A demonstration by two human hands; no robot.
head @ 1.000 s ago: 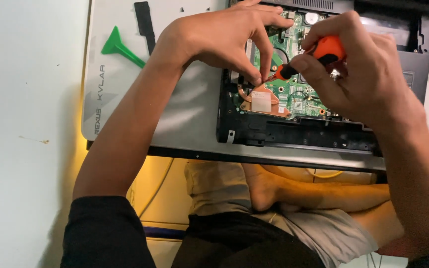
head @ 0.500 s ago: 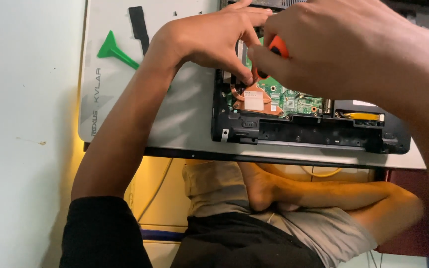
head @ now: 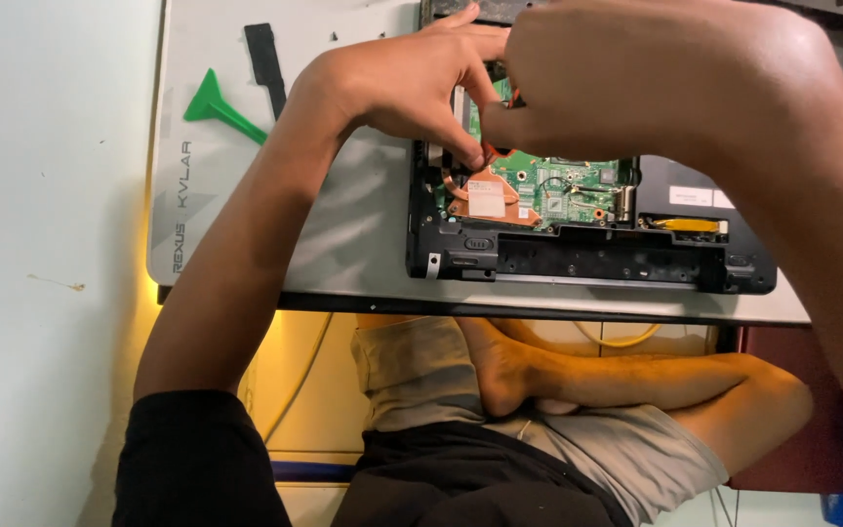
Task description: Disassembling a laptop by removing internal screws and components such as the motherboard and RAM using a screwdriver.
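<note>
Right hand (head: 656,88) shifted left, covering laptop (head: 587,254).

Opened laptop chassis (head: 578,256), black, lies flat on the grey mat near the table's front edge, right of centre. Its cover is off: a green circuit board (head: 568,190) is exposed, with a copper heat pipe and plate (head: 485,200) at its left. The far portion is hidden behind two hands.

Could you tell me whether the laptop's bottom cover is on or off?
Off: the laptop shows its bare green circuit board and copper heatsink.
</note>
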